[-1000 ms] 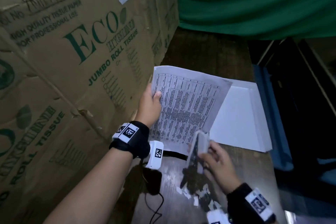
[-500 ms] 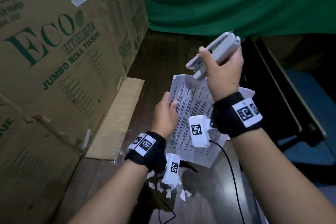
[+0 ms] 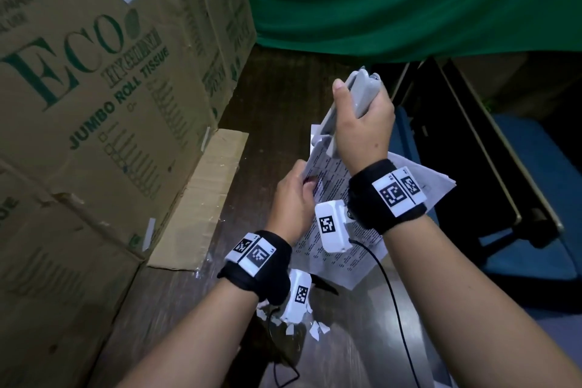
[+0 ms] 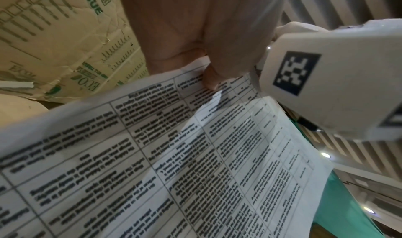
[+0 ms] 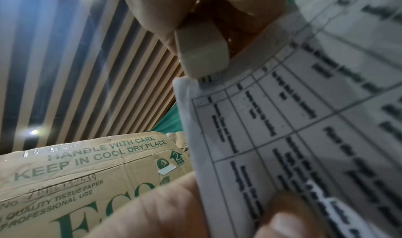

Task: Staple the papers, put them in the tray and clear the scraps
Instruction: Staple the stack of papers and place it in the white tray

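Observation:
The printed papers [image 3: 362, 249] are held up over the dark wooden table [image 3: 283, 98]. My left hand [image 3: 293, 195] pinches them near their top left edge, thumb on the printed side [image 4: 211, 80]. My right hand [image 3: 362, 123] grips a grey stapler [image 3: 356, 94], nose pointing down. In the right wrist view the stapler's mouth [image 5: 202, 61] sits over the top corner of the papers [image 5: 282, 121]. Torn white scraps [image 3: 315, 329] lie on the table under my left wrist. No tray is in view.
Big cardboard boxes [image 3: 94, 104] wall off the left side, with a loose cardboard flap [image 3: 201, 198] flat on the table. A green curtain [image 3: 409, 0] hangs behind. A dark chair frame with a blue seat [image 3: 529, 198] stands at the right.
My right hand lifted the stapler from the table to above the papers, then brought it down onto their top corner. My left hand kept hold of the papers.

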Action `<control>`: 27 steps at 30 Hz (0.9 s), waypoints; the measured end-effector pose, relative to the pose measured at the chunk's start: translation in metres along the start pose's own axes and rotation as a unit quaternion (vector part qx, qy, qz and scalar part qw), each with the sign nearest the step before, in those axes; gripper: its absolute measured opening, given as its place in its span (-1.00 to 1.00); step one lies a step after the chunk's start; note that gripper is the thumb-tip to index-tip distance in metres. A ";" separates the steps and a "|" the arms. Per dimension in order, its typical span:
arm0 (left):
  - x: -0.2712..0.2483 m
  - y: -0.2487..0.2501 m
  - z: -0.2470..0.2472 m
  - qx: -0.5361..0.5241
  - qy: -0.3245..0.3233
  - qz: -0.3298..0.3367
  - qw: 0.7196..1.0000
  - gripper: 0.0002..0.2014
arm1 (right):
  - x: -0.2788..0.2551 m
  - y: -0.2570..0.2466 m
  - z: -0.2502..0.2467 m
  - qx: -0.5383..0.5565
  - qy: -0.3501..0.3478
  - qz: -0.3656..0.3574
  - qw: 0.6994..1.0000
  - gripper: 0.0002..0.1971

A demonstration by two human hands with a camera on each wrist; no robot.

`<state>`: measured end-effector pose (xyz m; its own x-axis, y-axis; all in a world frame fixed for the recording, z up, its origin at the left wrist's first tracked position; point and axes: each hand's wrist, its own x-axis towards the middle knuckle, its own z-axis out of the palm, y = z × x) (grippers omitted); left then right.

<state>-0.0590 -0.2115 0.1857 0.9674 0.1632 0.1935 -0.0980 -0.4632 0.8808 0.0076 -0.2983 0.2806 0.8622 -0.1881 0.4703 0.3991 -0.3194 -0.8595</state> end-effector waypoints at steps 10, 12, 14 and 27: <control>-0.002 -0.006 -0.006 -0.055 -0.012 -0.002 0.998 -0.84 | 0.003 0.001 0.017 0.056 0.034 -0.028 0.997 -0.72; -0.002 -0.008 -0.007 -0.057 -0.015 0.000 0.998 -0.83 | 0.004 0.000 0.018 0.058 0.031 -0.037 0.997 -0.74; -0.001 -0.009 -0.007 -0.066 -0.017 0.003 0.998 -0.81 | 0.004 0.001 0.020 0.062 0.027 -0.047 0.997 -0.74; -0.001 -0.021 -0.041 -0.005 -0.002 -0.035 0.999 -0.76 | 0.005 -0.031 0.023 0.194 0.000 0.022 0.981 -0.86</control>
<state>-0.0672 -0.1659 0.1851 0.9729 0.1917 0.1293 -0.0319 -0.4428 0.8961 0.0063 -0.2677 0.3052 0.8810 -0.1942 0.4314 0.4505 0.0658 -0.8904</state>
